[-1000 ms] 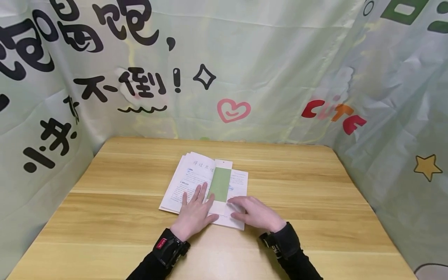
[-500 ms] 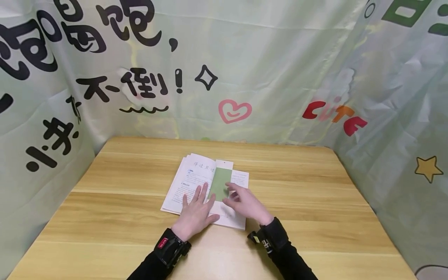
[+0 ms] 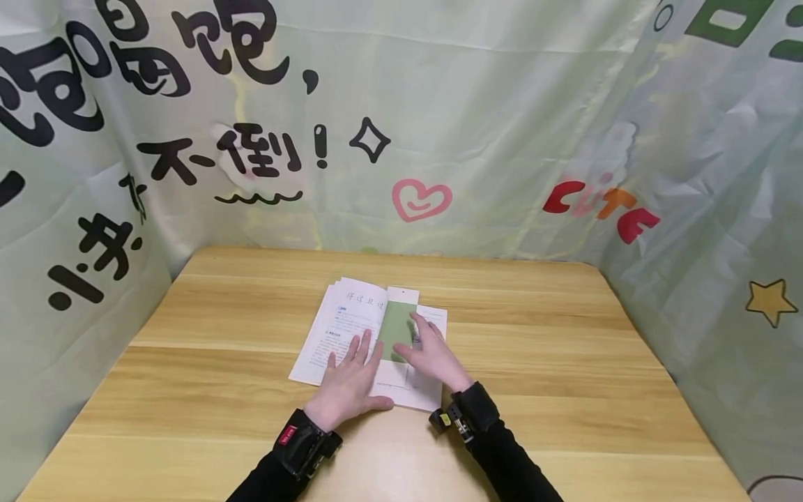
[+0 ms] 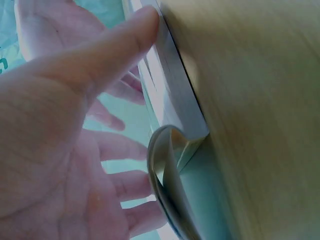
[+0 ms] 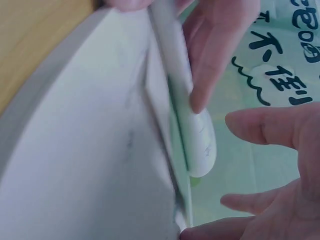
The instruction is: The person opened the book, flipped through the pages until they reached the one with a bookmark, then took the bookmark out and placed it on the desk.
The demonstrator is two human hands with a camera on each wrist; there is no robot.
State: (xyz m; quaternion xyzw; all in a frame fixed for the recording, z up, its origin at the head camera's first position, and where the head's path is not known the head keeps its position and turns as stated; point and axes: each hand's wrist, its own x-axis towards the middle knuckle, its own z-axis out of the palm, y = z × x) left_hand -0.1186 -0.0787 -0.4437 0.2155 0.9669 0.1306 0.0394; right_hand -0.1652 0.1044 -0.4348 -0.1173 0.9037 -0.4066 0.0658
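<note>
An open book (image 3: 341, 314) lies on the table, and a green and white bookmark-like card (image 3: 396, 317) rests along its right page by the fold. My left hand (image 3: 348, 385) rests on the left page, fingers spread and straight, thumb near the book's lower edge. In the left wrist view the thick page block (image 4: 172, 82) shows beside the thumb, with curved pages near the fingers. Over the card and right page, my right hand (image 3: 434, 354) has thumb and fingers apart. From the right wrist, one fingertip appears at the card's edge; whether it touches is unclear.
The light wooden table (image 3: 552, 348) extends around the book on all sides. A pale green printed cloth (image 3: 489, 125) hangs behind and beside it. Black wrist cameras sit on both wrists, the right one (image 3: 447, 420) close to the book's lower right corner.
My right hand has moved up and left from the right page's lower part to the card, its fingers straightening a little. My left hand and the book stay almost in place.
</note>
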